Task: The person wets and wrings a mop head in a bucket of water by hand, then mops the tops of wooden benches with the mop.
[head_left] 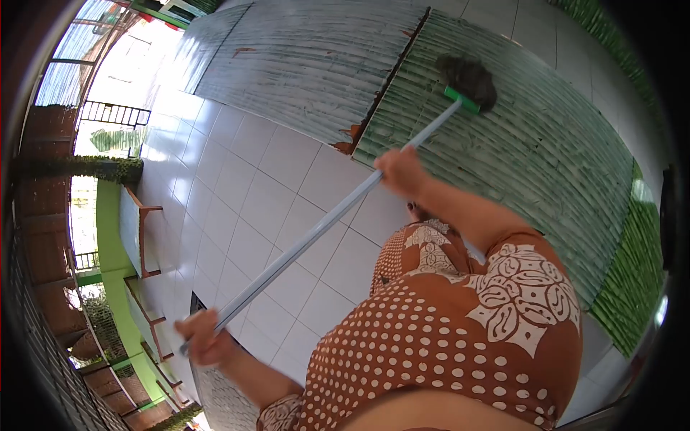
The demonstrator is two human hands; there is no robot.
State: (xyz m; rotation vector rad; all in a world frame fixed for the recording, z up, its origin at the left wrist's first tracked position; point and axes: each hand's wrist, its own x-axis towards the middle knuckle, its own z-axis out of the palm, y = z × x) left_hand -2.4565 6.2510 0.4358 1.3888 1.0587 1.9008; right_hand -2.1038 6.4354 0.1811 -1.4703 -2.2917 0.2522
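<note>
A mop with a long pale-blue pole (302,243) runs diagonally from lower left to upper right. My left hand (207,336) is closed around the pole near its lower-left end. Farther up the pole, my right hand (404,172) grips it. The green mop holder (461,100) carries a dark, stringy mop head (471,80), which lies on a green bamboo-patterned mat (517,151). The pole crosses over the white floor tiles between my two hands.
A greyish bamboo-patterned mat (302,61) lies beside the green one, with a torn dark edge between them. White tiles (266,201) cover the floor. Low tables (131,230) stand by a green wall (109,223) at left. A railing (115,113) is at upper left.
</note>
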